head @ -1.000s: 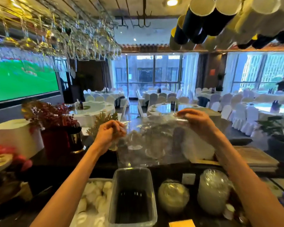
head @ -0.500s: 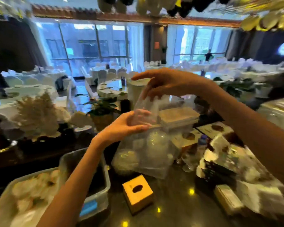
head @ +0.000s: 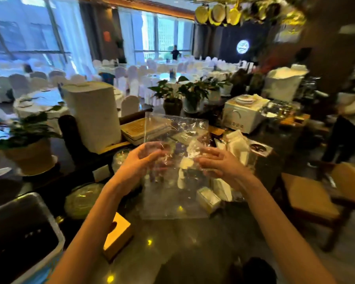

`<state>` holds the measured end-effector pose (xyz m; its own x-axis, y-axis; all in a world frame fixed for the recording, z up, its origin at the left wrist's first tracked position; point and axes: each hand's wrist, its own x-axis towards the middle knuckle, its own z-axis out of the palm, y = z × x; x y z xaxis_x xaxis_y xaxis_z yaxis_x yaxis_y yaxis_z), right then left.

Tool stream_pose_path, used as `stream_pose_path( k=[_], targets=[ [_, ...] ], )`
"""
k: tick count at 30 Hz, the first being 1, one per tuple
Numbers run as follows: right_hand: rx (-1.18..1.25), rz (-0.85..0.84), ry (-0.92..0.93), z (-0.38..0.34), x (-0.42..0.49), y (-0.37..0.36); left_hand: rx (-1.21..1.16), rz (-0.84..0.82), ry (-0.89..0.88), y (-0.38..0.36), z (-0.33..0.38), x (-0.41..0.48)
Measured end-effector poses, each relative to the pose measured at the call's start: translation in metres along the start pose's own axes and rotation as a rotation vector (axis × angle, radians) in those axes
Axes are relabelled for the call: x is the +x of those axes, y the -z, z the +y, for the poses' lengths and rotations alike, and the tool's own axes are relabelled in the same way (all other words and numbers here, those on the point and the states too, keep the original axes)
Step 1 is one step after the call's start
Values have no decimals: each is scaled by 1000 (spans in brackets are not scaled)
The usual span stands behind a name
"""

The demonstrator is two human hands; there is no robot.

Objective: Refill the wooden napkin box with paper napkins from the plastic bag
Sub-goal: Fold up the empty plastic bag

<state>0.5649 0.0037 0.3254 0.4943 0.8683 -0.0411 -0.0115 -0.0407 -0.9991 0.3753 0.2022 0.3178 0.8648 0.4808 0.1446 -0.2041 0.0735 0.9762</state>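
Note:
A clear, crumpled plastic bag hangs in the air above the dark counter, held between both hands. My left hand grips its left side and my right hand grips its right side, fingers curled into the film. The bag looks empty and see-through. The wooden napkin box, light wood with an oval slot on top, sits on the counter below my left forearm, partly hidden by it. Loose white napkins lie on the counter beyond my right hand.
A grey plastic bin stands at the lower left. Potted plants, a tall white stack, wooden trays and a white appliance crowd the counter's far side. A wooden chair is at right, a person beyond it.
The view has swung to the right along the counter. Both hands lowered the bag and came level with each other, each holding one side of it.

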Motion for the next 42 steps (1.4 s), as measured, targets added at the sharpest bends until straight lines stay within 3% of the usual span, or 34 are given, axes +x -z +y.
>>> stream_pose_path(
  k=[3,7,12,15,17,20,23,25,28,31,35,38,42],
  targets=[
    [68,114,-9,11,-34,4,-24,-100,140,0,-6,-21],
    [58,96,-55,24,-96,1,9,-149,151,-6,-25,-59],
    [59,283,179,35,-173,-9,-155,-288,96,-41,-50,-95],
    [-124,359,352,26,-218,-8,-262,-361,78,-73,-56,-107],
    [-252,303,380,17,-240,-5,-252,-386,42,-92,-55,-107],
    [-307,276,284,14,-273,15,-272,-428,71,-125,-56,-101],
    [138,171,164,17,-307,34,-255,-440,143,-160,-62,-95],
    [266,202,43,26,-317,44,-218,-396,157,-182,-67,-91],
    [57,356,-44,32,-322,63,-180,-339,176,-212,-76,-87],
    [-129,442,-62,21,-322,102,-151,-403,220,-234,-91,-85],
    [-160,219,-197,-8,-305,161,-166,-292,229,-272,-116,-76],
    [-456,119,-223,-20,-271,203,-273,-178,240,-296,-135,-76],
    [-681,-55,-181,-42,-216,244,-790,-230,266,-297,-154,-85]
  ],
)
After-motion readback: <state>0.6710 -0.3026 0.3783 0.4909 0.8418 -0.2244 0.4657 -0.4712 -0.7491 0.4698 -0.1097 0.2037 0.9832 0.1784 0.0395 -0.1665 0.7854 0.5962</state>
